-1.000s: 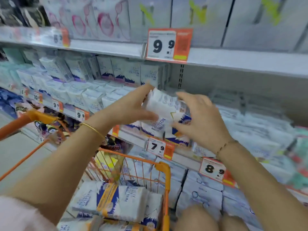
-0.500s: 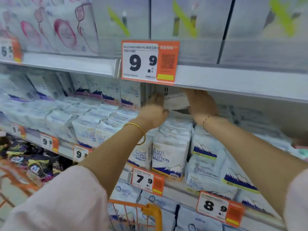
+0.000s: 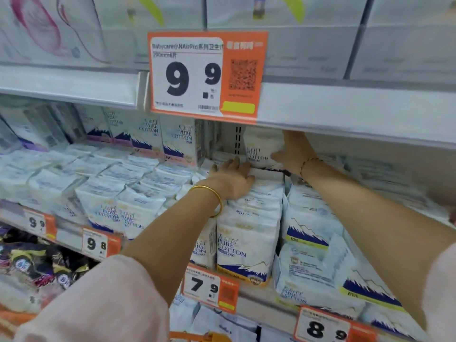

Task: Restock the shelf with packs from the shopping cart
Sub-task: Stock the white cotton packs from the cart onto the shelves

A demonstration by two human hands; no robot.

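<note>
One pack (image 3: 262,146) upright now — in right hand (image 3: 294,154)

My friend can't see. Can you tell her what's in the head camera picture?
A person's right hand holds a white Pure Cotton pack upright at the back of a shop shelf, while the left hand rests on the stacked packs in front. An orange 9.9 price tag hangs above.

Both arms stretched far. Left hand (image 3: 232,177) palm down, fingers straight, spread. Right hand (image 3: 294,151) farther, right, thumb and fingers clasping pack (image 3: 261,146).
</note>
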